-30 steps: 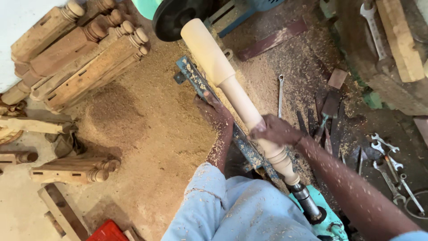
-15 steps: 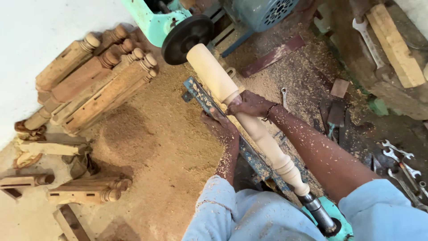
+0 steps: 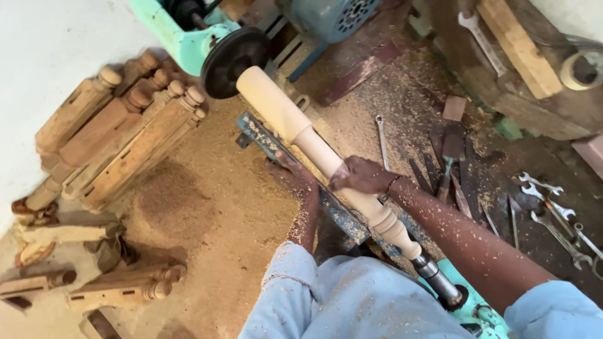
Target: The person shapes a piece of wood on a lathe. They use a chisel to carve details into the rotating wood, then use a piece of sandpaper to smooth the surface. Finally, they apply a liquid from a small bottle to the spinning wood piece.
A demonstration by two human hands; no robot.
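Note:
A pale turned wooden spindle is mounted on a green lathe, running from the black faceplate down to the metal tailstock centre. My right hand is wrapped over the spindle's thin middle section. My left hand lies just beside and below the spindle, against the blue tool rest rail. Whether it holds anything is hidden. Sawdust coats both forearms.
Finished turned legs are stacked at the left, with more pieces on the sawdust floor. Spanners, chisels and a wrench lie at the right. A motor and a wooden plank are at the top.
My right hand slid from near the beaded lower end up toward the thick section, then back to the middle. The left hand followed alongside. The camera view shifted.

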